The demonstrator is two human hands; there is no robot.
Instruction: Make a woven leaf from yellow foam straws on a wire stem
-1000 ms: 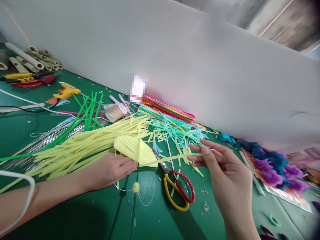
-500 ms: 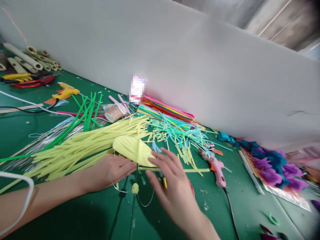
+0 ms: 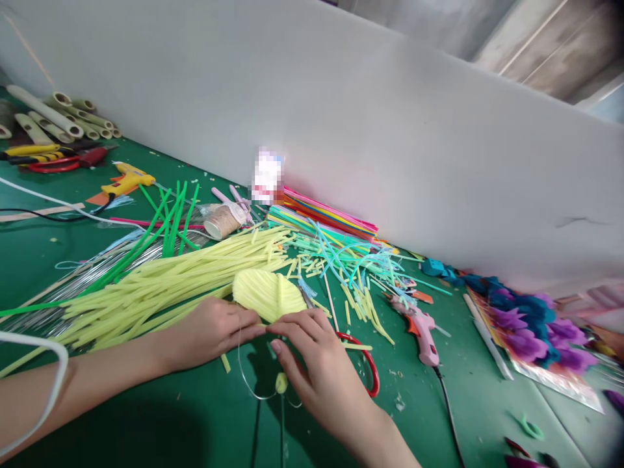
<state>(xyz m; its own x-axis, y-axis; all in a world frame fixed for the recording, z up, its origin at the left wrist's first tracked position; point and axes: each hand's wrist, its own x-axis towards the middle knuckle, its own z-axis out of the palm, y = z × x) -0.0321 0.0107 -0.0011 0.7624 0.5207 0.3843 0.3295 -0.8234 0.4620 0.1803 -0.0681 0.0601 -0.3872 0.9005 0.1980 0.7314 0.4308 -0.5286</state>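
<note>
A pale yellow petal-shaped piece of pipe cleaners (image 3: 263, 292), with a rib down its middle, is between my hands. My left hand (image 3: 214, 331) is closed, pinching its lower edge. At the same edge, my right hand (image 3: 322, 364) has its fingers bent, their tips meeting the left fingertips. The end of a yellow pipe cleaner (image 3: 358, 346) sticks out past the right hand; the grip itself is partly hidden. Below them, a small yellow bud (image 3: 281, 382) on a thin green stem trails a clear loop of thread or wire.
A bundle of yellow pipe cleaners (image 3: 160, 279) lies behind my left arm. Red-handled scissors (image 3: 374, 374) are partly under my right hand. A pink glue gun (image 3: 423, 328) with its cord lies to the right, a yellow glue gun (image 3: 129, 179) at back left. Purple flowers (image 3: 531, 338) are far right.
The petal and bud have shifted right. My right hand has moved left and down from the petal's right side, its fingers now bent at the lower edge. The red scissors handle shows more.
</note>
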